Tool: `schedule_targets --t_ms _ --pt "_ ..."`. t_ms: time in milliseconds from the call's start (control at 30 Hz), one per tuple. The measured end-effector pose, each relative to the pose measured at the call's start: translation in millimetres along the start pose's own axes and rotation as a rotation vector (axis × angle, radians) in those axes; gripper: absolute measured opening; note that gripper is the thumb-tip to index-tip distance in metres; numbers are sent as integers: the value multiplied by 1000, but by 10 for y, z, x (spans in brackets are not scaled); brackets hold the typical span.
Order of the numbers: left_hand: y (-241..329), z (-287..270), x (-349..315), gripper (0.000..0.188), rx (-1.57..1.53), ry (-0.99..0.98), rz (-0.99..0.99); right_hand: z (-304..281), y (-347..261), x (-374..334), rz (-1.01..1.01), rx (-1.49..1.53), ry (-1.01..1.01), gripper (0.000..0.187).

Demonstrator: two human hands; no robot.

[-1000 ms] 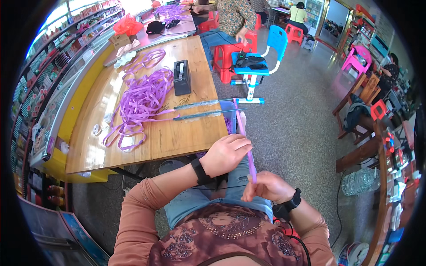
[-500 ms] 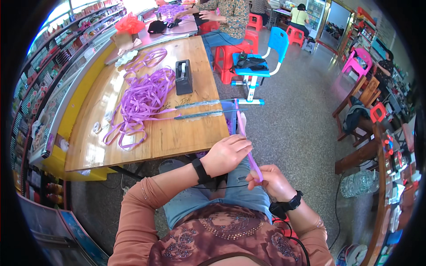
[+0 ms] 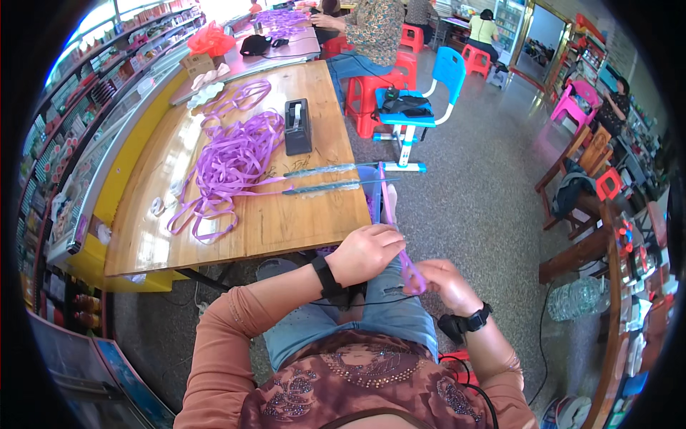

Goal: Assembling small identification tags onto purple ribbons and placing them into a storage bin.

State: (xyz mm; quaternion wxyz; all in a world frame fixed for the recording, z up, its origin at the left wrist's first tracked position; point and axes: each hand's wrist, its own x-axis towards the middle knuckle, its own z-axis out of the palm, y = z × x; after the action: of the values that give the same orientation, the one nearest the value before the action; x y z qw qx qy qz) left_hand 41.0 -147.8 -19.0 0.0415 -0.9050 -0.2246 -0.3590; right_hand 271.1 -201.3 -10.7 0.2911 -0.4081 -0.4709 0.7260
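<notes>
Where the hands (image 3: 367, 253) hold it, purple ribbon (image 3: 412, 276) is partly hidden.

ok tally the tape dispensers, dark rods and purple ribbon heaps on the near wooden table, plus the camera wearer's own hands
Tape dispenser: 1
Dark rods: 2
Purple ribbon heap: 1
Own hands, left hand and right hand: 2
Total: 6

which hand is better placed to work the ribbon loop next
Probably the right hand: it's at the loop of the purple ribbon, while the left hand is farther up the strip.
</notes>
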Motion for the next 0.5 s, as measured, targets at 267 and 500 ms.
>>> schedule_targets --t_ms 267,500 --pt "55 -8 116 24 -48 95 32 -114 68 610 -488 -459 299 52" --pt "26 -181 239 22 -113 100 39 -106 -260 952 -1066 -964 334 43"
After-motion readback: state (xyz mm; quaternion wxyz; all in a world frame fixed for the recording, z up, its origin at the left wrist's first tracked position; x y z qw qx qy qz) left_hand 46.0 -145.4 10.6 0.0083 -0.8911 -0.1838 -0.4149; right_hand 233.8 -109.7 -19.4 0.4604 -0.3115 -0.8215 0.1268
